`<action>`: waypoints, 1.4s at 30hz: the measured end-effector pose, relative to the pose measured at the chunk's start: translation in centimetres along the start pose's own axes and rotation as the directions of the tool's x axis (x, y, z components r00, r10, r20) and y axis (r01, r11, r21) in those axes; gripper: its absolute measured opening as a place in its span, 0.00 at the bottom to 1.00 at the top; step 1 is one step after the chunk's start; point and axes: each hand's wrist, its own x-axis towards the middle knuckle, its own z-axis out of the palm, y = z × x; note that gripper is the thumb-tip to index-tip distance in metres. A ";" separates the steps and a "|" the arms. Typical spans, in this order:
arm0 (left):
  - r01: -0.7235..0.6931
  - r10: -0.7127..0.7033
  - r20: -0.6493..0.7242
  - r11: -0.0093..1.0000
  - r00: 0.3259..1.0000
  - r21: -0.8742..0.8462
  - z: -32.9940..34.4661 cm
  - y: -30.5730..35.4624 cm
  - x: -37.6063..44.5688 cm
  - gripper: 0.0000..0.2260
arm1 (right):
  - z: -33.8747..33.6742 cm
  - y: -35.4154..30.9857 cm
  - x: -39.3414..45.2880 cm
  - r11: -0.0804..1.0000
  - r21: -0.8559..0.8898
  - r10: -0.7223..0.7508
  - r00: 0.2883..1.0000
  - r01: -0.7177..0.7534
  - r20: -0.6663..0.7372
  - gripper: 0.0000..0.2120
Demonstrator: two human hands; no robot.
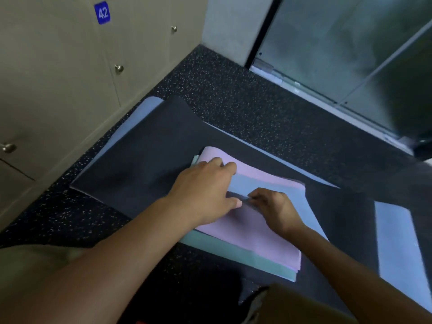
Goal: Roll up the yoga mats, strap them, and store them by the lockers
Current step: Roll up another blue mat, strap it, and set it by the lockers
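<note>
A stack of flat mats lies on the floor: a dark grey mat [145,155] with a pale blue underside, and on it a pink mat [252,237] over a teal one [233,251]. A pale blue sheet [294,197] lies across the pink mat, with a dark end curled up at its near edge. My left hand [205,188] rests on the pink mat, fingers spread, thumb against the curled edge. My right hand [273,204] pinches that curled dark edge [238,196].
Beige lockers [58,78] with round knobs and a blue tag "42" [102,12] stand on the left. A glass door [350,47] with a metal sill is at the back right. Speckled black floor [233,94] lies between. A cardboard box corner [292,305] is near my knees.
</note>
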 end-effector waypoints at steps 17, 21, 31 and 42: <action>-0.004 -0.130 -0.293 0.910 0.947 -0.415 0.2 5.1 -1.1 0.06 | -8.7 -7.6 -10.2 0.953 0.299 0.179 0.886 -0.048 -0.429 0.25; 0.008 -0.220 -0.308 0.825 0.925 -0.566 -1.5 5.3 -0.9 0.05 | -8.7 -8.5 -11.2 0.880 0.462 0.197 0.971 -0.112 -0.138 0.31; -0.019 -0.343 -0.251 0.557 0.905 -0.831 -3.7 4.6 -1.1 0.05 | -5.0 -8.8 -10.9 0.944 0.282 0.151 0.983 -0.173 0.100 0.23; -0.031 -0.508 -0.403 0.592 0.762 -0.805 -4.5 2.8 0.6 0.18 | -4.2 -8.8 -8.8 0.986 0.163 0.078 0.962 -0.036 -0.261 0.04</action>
